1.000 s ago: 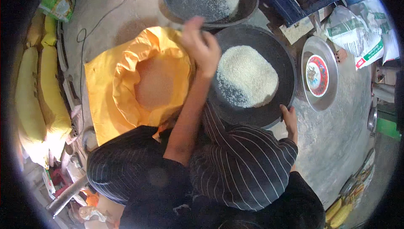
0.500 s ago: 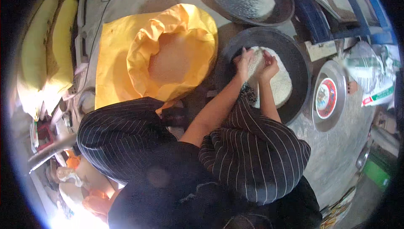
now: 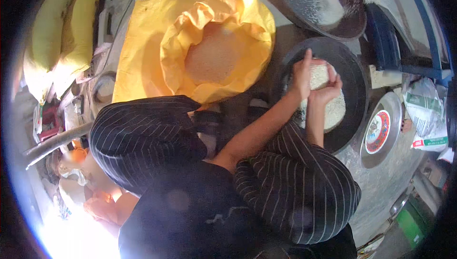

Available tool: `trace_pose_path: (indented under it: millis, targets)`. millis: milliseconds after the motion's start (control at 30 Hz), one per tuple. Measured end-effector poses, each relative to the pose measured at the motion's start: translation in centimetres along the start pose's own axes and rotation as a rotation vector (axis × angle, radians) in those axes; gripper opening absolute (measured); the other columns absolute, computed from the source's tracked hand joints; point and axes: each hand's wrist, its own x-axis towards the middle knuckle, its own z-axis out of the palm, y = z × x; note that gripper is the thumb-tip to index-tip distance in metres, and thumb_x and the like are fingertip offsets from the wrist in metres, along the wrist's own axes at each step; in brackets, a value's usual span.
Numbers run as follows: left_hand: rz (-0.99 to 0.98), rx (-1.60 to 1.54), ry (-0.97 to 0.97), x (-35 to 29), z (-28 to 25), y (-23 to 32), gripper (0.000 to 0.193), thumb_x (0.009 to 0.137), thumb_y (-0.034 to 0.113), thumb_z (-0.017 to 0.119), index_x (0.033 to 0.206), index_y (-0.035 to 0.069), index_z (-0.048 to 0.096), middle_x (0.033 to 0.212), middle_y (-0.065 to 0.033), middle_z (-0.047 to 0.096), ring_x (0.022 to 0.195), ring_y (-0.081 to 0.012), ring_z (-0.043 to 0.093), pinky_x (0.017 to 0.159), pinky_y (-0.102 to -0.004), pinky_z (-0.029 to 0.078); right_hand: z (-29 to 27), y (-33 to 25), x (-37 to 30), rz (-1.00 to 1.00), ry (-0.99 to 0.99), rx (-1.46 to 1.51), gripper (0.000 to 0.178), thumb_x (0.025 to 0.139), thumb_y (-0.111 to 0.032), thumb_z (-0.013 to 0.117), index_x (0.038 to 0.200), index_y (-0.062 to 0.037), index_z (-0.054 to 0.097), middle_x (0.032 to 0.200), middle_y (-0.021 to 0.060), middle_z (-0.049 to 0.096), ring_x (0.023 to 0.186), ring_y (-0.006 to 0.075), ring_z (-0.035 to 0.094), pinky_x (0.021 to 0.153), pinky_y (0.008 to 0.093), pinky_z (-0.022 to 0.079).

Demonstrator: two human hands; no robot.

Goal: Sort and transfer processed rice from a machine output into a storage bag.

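Observation:
A round black basin (image 3: 350, 116) in front of me on the right holds a heap of pale, rice-like grain (image 3: 335, 116). Over it my left hand (image 3: 302, 78) and my right hand (image 3: 327, 90) are cupped, with the heels of the palms together and the fingers curving round a mound of the grain. The left fingers point away from me, and the right fingers are bent inward. To the left of the basin stands a yellow woven sack (image 3: 171, 76) with its rim rolled down, filled with light brown grain (image 3: 214, 59).
Beyond the black basin is a second dark basin (image 3: 354, 26) with white grain. A metal tray (image 3: 397, 111) with a colourful round centre lies at the right, beside plastic packaging (image 3: 426, 111). Full yellow sacks (image 3: 76, 35) stand far left. A blue frame (image 3: 381, 35) borders the back right.
My hands have drawn together at the wrists, cupped round grain. The whole view has shifted, so the sack and basins sit farther right.

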Motion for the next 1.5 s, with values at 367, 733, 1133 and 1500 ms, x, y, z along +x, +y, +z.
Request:
trace_pose_path:
  millis: [367,733,1133,1500]
  targets:
    - [0.348,-0.312,-0.146,-0.9,-5.7,13.2,0.051,0.091,0.05,0.04,0.083,0.005,0.063,0.075,-0.0072,0.062,0.067,-0.0193,0.06,0.068,-0.0316,0.05,10.4,7.8,-3.9,-0.104,-0.165,-0.517,0.037,0.087,-0.023,0.043,0.075,0.0052,0.064,0.081,0.0121,0.065,0.074,0.0172,0.055,0.075,0.0324,0.044]
    - [0.747,0.353,0.78,-0.5,-19.8,17.3,0.026,0.088,0.019,0.052,0.097,-0.004,0.062,0.098,-0.0102,0.063,0.092,-0.0208,0.059,0.08,-0.0311,0.046,10.9,3.0,-5.7,-0.46,-0.771,-0.745,0.038,0.095,-0.023,0.036,0.105,0.0033,0.062,0.106,0.0123,0.063,0.1,0.0178,0.057,0.092,0.031,0.039]
    - [0.824,0.503,-0.075,-2.8,-1.6,10.6,0.022,0.088,0.004,0.042,0.095,-0.006,0.061,0.084,-0.0122,0.065,0.082,-0.0149,0.061,0.072,-0.0266,0.047,-12.8,-3.3,3.3,-0.507,0.644,-0.509,0.035,0.087,-0.018,0.045,0.082,0.0106,0.064,0.082,0.0173,0.065,0.079,0.0239,0.063,0.075,0.0335,0.049]
    - [0.066,0.153,-0.059,-1.2,-1.6,-8.6,0.03,0.089,0.025,0.046,0.098,0.001,0.062,0.104,-0.0133,0.062,0.096,-0.0182,0.057,0.087,-0.0305,0.041,-16.7,1.8,7.6,-0.086,-0.018,0.176,0.045,0.089,-0.024,0.03,0.096,0.0112,0.056,0.099,0.0217,0.062,0.102,0.0302,0.053,0.096,0.0368,0.036]
